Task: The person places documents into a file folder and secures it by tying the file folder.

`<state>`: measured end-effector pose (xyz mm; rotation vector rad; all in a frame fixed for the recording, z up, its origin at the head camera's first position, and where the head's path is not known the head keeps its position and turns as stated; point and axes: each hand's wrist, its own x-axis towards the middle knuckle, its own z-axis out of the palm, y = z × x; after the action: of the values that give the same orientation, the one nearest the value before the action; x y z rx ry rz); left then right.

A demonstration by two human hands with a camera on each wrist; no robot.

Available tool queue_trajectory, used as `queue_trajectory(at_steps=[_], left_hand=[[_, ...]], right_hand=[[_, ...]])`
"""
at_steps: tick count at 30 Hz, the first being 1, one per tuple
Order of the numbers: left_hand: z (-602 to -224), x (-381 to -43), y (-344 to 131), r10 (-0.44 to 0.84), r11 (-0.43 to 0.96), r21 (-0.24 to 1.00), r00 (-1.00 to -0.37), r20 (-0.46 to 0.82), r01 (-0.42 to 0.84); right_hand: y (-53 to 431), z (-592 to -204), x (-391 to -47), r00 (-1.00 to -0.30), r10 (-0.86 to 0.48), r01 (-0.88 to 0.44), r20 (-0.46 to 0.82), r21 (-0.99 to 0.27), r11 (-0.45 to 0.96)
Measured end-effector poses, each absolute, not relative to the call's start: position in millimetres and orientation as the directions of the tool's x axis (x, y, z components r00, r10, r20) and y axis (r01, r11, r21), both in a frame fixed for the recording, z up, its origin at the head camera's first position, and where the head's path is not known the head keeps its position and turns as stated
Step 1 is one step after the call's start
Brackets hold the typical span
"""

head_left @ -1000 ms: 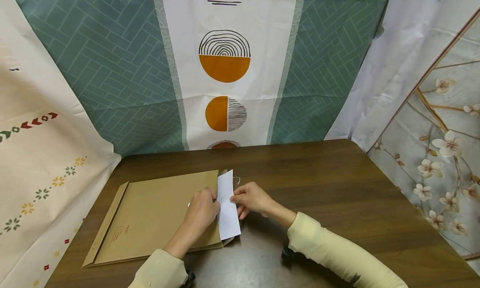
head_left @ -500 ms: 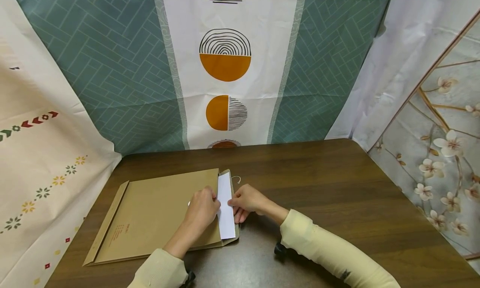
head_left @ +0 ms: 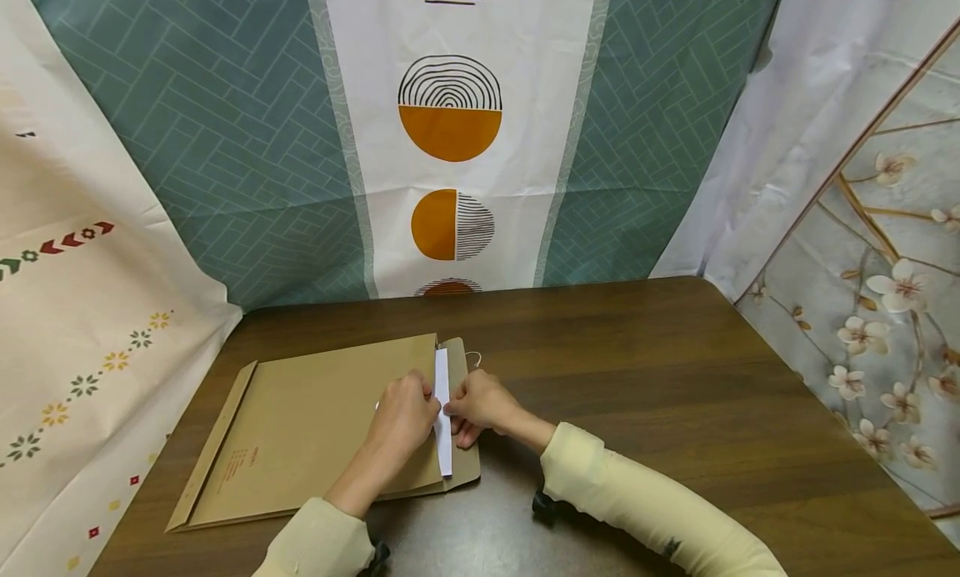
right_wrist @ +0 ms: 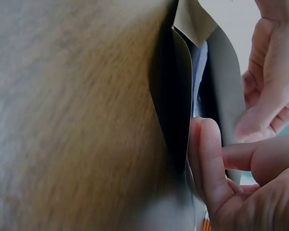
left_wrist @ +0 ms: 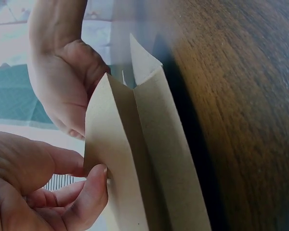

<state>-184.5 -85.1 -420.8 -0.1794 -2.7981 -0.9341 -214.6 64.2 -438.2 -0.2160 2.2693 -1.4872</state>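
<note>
A brown kraft document envelope [head_left: 315,427] lies flat on the table, its mouth facing right. From that mouth a narrow strip of white paper [head_left: 444,448] sticks out; the rest is hidden inside. My left hand [head_left: 405,410] pinches the upper edge of the mouth between thumb and fingers and lifts it, and the left wrist view shows the gap between the envelope's layers [left_wrist: 118,130]. At the paper's outer edge, my right hand [head_left: 480,403] pinches the sheet, with its lower fingers [right_wrist: 211,149] at the mouth over the brown flap [head_left: 465,464].
A thin white string [head_left: 474,355] loops out beyond the flap. The dark wooden table [head_left: 637,377] extends to the right. Patterned cloths hang behind [head_left: 255,143] and at both sides.
My right hand has moved left with the paper, which has slid farther into the envelope. Much less white shows, and more of the flap is exposed. The left hand has stayed put.
</note>
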Motion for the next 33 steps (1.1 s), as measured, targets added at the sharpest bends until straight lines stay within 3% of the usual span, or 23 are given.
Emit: queue_trajectory(at_steps=[15,24,33], left_hand=[[-419,-183,-85,0.07,0.79,0.585,-0.974,0.214,0.185],[-423,-186,-86,0.069,0.789,0.593,-0.981,0.179,0.163],[-434,-190,-85,0.11,0.808,0.561,-0.981,0.161,0.183]], right_hand=[[53,-441,-218,-0.92,-0.341,0.037,-0.194,-0.909,0.416],[58,-441,-225,-0.891,-0.404,0.056,-0.207,-0.933,0.355],[87,-434,-253,-0.977,-0.212,-0.145,0.033,-0.832,0.535]])
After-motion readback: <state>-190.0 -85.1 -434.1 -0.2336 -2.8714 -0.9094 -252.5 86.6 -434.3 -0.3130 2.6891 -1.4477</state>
